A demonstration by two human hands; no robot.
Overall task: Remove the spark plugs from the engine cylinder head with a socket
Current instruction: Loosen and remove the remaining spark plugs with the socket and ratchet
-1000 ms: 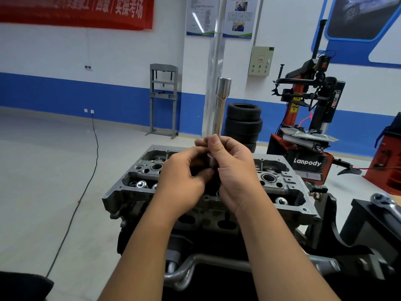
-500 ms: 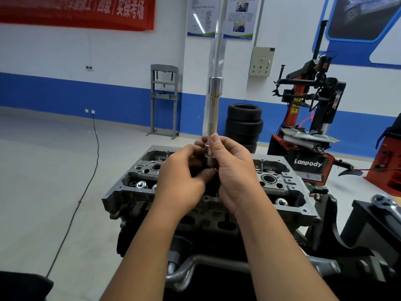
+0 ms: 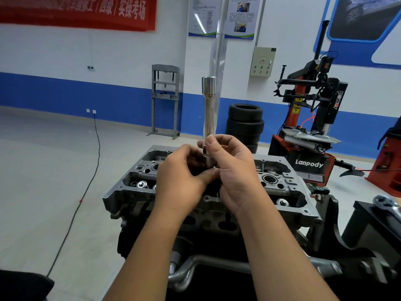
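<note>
A long chrome spark plug socket [image 3: 209, 109] stands upright above the grey engine cylinder head [image 3: 288, 187]. My right hand [image 3: 233, 170] grips its lower end with curled fingers and thumb. My left hand [image 3: 184, 177] curls round the bottom of the socket from the left, its thumb pressed against something small and white at the socket's base. What sits in the socket's bottom end is hidden by my fingers. The plug wells in the middle of the head are covered by my hands.
A ratchet handle [image 3: 385, 203] lies on a black stand at the right. Behind stand a red tyre changer [image 3: 310, 127], stacked tyres [image 3: 245, 124] and a grey press frame [image 3: 166, 98]. A black cable [image 3: 95, 148] runs across the floor on the left.
The socket's top has tilted slightly left, from leaning right to nearly vertical. Both hands stay in place around its lower end.
</note>
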